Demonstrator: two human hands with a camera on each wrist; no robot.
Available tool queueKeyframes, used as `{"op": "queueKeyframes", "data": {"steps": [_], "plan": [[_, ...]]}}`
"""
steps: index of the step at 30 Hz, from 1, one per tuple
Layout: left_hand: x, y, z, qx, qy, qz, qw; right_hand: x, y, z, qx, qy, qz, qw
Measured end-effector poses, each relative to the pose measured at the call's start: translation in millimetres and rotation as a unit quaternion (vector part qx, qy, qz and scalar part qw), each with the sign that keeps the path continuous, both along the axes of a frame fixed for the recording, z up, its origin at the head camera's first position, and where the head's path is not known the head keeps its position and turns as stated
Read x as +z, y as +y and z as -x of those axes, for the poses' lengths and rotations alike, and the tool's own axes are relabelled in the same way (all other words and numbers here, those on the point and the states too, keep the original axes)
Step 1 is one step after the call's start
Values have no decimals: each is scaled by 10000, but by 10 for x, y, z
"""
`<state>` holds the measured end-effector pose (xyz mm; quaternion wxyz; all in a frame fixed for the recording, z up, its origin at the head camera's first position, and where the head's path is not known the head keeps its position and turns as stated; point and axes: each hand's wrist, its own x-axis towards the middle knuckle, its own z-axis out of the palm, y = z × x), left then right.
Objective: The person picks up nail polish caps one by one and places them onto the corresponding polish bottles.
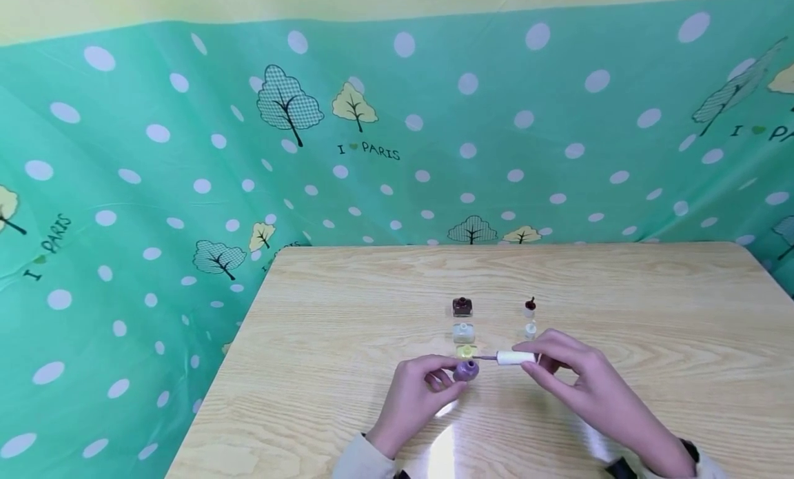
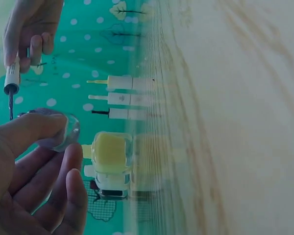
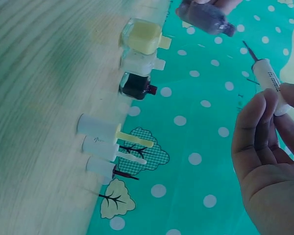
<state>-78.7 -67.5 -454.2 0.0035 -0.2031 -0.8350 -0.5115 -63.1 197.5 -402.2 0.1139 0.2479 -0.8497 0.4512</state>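
Observation:
My left hand (image 1: 417, 395) holds an uncapped purple nail polish bottle (image 1: 465, 372) above the table, pinched between thumb and fingers with its neck tilted to the right. In my right hand (image 1: 577, 369) is the white cap (image 1: 516, 358) of a nail polish, its thin purple-coated brush (image 3: 249, 50) pointing at the bottle. The brush tip is out of the bottle, close to its mouth. Just behind the purple bottle stand open bottles in a row: yellow (image 3: 144, 36), white (image 1: 463, 333) and dark red (image 1: 462, 307).
Right of the bottles, several white caps stand with brushes up: one yellow-tipped (image 3: 95, 126), one white-tipped (image 1: 530, 329) and one dark-tipped (image 1: 529, 309). The wooden table (image 1: 347, 286) ends at a green dotted curtain (image 1: 434, 141) behind and to the left.

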Motion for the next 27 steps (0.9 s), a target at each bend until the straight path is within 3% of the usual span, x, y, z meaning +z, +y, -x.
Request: {"op": "queueKeyframes", "data": {"steps": [9, 27], "plan": [[-10, 5, 10, 75, 362, 429, 9984, 20, -50, -11, 72, 226, -70, 9997], [-30, 14, 7, 81, 335, 565, 9978, 36, -144, 12, 169, 207, -535, 9982]]}}
